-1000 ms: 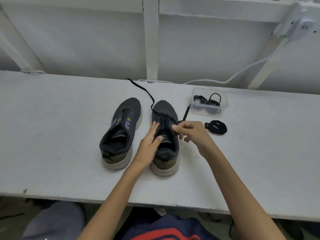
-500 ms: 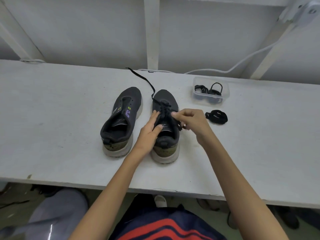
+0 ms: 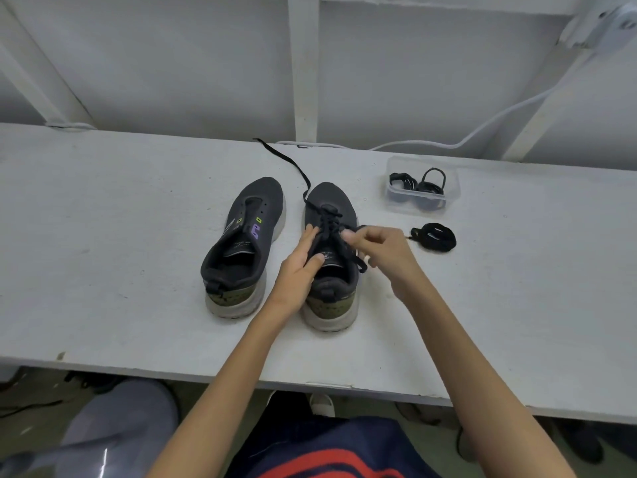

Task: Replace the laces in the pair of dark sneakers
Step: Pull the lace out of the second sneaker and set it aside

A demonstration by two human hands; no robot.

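At centre frame, the left hand (image 3: 299, 267) is pressing flat, fingers together, on the right sneaker (image 3: 330, 257), while the right hand (image 3: 381, 251) is pinching what looks like the black lace (image 3: 339, 236). The unlaced left sneaker (image 3: 243, 246) is sitting just beside it on the white table (image 3: 120, 253).

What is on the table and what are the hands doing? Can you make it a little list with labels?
left shoe: dark sneaker, no lace in it, eyelets bare
right shoe: dark sneaker, partly laced with a black lace
loose lace end: trails away past the toe toward the wall
left hand: rests on the right shoe's tongue side, steadying it
right hand: pinches the lace beside the eyelets
spare lace: black bundle on the table, right of the shoes
box: clear plastic tub holding more black bundles
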